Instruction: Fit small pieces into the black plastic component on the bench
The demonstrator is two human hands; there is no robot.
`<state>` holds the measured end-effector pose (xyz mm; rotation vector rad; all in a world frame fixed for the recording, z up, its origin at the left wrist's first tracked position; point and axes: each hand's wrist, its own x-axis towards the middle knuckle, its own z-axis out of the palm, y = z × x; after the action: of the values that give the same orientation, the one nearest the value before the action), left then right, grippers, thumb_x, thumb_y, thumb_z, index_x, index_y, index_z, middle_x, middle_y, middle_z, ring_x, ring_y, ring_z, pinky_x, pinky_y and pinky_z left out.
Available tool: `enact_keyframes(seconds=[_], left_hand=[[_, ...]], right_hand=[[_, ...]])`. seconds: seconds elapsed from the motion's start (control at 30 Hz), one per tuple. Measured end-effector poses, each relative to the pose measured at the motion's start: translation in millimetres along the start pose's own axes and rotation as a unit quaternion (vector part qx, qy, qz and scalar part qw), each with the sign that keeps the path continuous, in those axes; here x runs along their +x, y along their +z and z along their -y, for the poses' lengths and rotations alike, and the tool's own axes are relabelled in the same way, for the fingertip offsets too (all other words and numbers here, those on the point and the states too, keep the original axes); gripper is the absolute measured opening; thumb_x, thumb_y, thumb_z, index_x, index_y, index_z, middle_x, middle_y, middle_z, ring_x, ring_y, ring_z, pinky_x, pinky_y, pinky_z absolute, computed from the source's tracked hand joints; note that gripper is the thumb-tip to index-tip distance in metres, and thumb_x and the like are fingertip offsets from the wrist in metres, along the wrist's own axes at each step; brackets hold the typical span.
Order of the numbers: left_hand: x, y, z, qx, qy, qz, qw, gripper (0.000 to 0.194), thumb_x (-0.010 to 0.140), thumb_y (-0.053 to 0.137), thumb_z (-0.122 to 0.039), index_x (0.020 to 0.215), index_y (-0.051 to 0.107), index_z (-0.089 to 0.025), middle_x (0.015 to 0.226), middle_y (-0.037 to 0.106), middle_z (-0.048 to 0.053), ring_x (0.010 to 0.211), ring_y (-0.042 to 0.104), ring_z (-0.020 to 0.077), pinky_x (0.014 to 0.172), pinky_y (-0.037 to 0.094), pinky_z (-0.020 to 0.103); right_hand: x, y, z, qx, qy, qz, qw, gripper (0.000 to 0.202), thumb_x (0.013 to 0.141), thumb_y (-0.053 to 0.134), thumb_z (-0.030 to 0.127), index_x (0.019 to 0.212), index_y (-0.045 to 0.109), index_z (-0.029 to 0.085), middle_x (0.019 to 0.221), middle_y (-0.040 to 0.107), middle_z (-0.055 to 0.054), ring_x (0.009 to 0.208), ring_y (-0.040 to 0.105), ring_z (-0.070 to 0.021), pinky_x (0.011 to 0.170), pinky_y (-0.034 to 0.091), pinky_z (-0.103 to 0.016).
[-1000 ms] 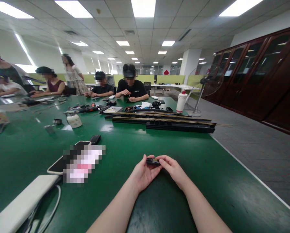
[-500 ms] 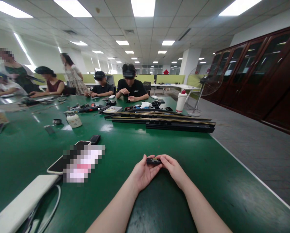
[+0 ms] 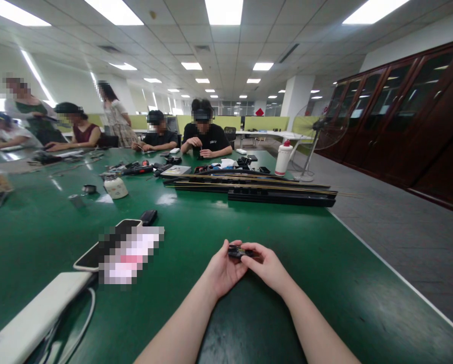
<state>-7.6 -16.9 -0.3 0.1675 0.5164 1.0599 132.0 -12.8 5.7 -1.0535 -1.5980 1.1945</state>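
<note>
Live from the head view, gripping a small black part [image 3: 237,252] between both hands, right at the middle, over the green desk [image 3: 173,313]! Cradling its left end in the upturned left hand [image 3: 224,275], thumb against it, palm open beneath. Closing in on the other end with the right hand [image 3: 266,265], curled narrow, thumb and fingers around the black part. Too small to make out in finer detail. Over to the left, lying on the desk: a phone [image 3: 114,246] right beside a pixelated patch [image 3: 131,255], with a black case [image 3: 149,218] just beyond. Nearer in, a long white box [image 3: 37,318] next to a looped cable [image 3: 88,323]. Farther out, a jar [image 3: 116,187] standing near a small tin [image 3: 89,189]. Beyond the hands, stretching across: black rails [image 3: 283,198] topped with thin rods [image 3: 256,186]. Just behind, upright, a white bottle [image 3: 284,159] with a red top. And across the desk, sitting with both hands together, a person [image 3: 207,139] in black!
</note>
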Motion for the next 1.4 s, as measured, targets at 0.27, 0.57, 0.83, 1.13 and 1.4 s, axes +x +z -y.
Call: enact_keyframes(seconds=[0.27, 0.57, 0.83, 1.13, 1.4], left_hand=[[1.5, -1.9, 0.8, 0.014, -0.013, 0.011, 1.0, 0.031, 0.088, 0.037, -0.042, 0.087, 0.056, -0.018, 0.083, 0.061, 0.007, 0.074, 0.061, 0.0163, 0.064, 0.046, 0.026], [-1.9, 1.7, -1.0, 0.022, -0.016, 0.012, 1.0, 0.035, 0.09, 0.032, -0.04, 0.083, 0.055, -0.014, 0.084, 0.06, 0.012, 0.084, 0.062, 0.0222, 0.069, 0.048, 0.031], [-3.4, 3.3, -1.6, 0.011, -0.019, 0.003, 1.0, 0.033, 0.09, 0.033, -0.038, 0.086, 0.055, -0.014, 0.088, 0.061, 0.012, 0.089, 0.062, 0.0222, 0.074, 0.049, 0.034], [-2.1, 0.2, -1.9, -0.005, -0.011, 0.013, 1.0, 0.033, 0.09, 0.035, -0.036, 0.084, 0.057, -0.013, 0.083, 0.061, 0.011, 0.079, 0.061, 0.0182, 0.074, 0.048, 0.032], [-2.0, 0.7, -2.3, -0.012, -0.014, 0.009, 1.0, 0.033, 0.09, 0.034, -0.037, 0.083, 0.055, -0.013, 0.085, 0.063, 0.012, 0.08, 0.063, 0.0209, 0.079, 0.049, 0.036]], right_hand=[[-1.4, 0.7, -0.1, -0.096, -0.032, -0.001, 0.995, 0.019, 0.069, 0.061, 0.023, 0.088, 0.063, 0.023, 0.098, 0.065, -0.003, 0.091, 0.059, -0.0207, 0.083, 0.046, -0.035], [-3.2, -1.5, 2.1, -0.138, -0.035, 0.024, 0.99, 0.019, 0.068, 0.059, 0.016, 0.085, 0.063, 0.024, 0.096, 0.064, -0.002, 0.092, 0.057, -0.0208, 0.086, 0.041, -0.036], [-3.8, -1.2, 2.9, -0.134, -0.024, 0.024, 0.99, 0.019, 0.069, 0.058, 0.017, 0.087, 0.062, 0.022, 0.094, 0.064, -0.002, 0.09, 0.057, -0.0201, 0.083, 0.042, -0.033], [0.9, -0.8, -5.8, -0.065, 0.006, 0.006, 0.998, 0.021, 0.071, 0.06, 0.025, 0.091, 0.063, 0.021, 0.092, 0.067, -0.002, 0.082, 0.06, -0.019, 0.078, 0.046, -0.033], [2.4, -3.5, -2.3, 0.066, 0.024, -0.042, 0.997, 0.026, 0.066, 0.068, 0.035, 0.087, 0.064, 0.02, 0.087, 0.068, -0.004, 0.084, 0.062, -0.0201, 0.082, 0.046, -0.036]])
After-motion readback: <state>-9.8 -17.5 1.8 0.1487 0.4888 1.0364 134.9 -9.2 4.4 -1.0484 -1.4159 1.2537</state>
